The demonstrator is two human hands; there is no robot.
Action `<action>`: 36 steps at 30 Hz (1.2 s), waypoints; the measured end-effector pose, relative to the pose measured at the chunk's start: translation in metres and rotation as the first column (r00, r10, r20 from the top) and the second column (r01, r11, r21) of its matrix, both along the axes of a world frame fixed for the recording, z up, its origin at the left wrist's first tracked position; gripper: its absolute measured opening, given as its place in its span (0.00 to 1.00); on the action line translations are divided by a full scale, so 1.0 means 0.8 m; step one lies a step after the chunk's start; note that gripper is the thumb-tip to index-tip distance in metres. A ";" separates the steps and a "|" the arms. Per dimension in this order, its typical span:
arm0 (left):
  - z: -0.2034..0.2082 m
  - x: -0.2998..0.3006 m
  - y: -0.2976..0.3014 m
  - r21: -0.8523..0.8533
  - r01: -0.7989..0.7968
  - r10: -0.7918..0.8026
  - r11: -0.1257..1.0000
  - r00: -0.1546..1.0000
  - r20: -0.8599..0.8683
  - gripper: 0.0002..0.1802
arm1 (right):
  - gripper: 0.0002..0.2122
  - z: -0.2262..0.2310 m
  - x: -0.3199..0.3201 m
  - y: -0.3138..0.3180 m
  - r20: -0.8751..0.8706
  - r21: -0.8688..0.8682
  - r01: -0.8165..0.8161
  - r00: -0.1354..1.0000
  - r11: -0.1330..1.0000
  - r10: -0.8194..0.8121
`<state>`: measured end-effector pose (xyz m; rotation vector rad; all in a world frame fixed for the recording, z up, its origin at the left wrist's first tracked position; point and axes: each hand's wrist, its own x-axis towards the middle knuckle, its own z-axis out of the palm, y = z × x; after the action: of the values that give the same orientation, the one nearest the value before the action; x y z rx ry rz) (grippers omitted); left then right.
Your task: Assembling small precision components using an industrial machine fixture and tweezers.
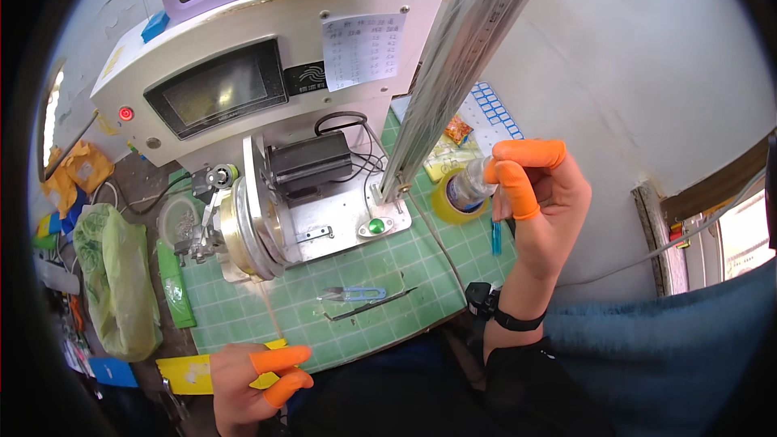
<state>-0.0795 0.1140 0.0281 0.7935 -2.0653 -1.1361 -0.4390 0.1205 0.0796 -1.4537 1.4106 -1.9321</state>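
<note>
My right hand (546, 198), with orange finger covers on the thumb and forefinger, pinches the top of a small clear bottle (468, 188). The bottle leans within a round yellow holder (455, 209) on the green gridded mat. Its top is hidden by my fingers. Low at the left, my left hand (243, 384) also wears orange covers; its thumb and forefinger point right with their tips apart, and I see nothing between them. That hand is over a yellow strip (186, 375) at the mat's front edge.
A white machine (380, 125) with a dark screen, black motor and round metal wheel (243, 231) stands behind the mat. Blue-handled thread snips (356, 294) lie on the green mat (405, 307). A tall clear-wrapped column (461, 57) rises beside my right hand. A pale green bag (117, 283) is at left.
</note>
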 end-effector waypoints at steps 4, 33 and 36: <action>0.009 -0.015 -0.014 -0.095 0.044 -0.040 0.995 0.998 0.041 0.15 | 0.08 -0.013 -0.013 -0.017 -0.052 -0.010 0.096 0.994 0.995 -0.096; -0.009 -0.022 -0.039 0.004 0.109 -0.107 0.994 0.979 -0.173 0.20 | 0.16 -0.015 -0.011 -0.021 -0.196 0.150 0.328 0.935 0.933 -0.297; -0.009 -0.015 -0.033 0.003 0.092 -0.090 0.996 0.980 -0.179 0.20 | 0.12 -0.030 -0.007 -0.046 -0.272 0.111 0.318 0.921 0.941 -0.279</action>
<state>-0.0917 0.0873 0.0208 0.5843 -1.9633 -1.2231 -0.4450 0.0833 0.0560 -1.5260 1.9543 -1.8009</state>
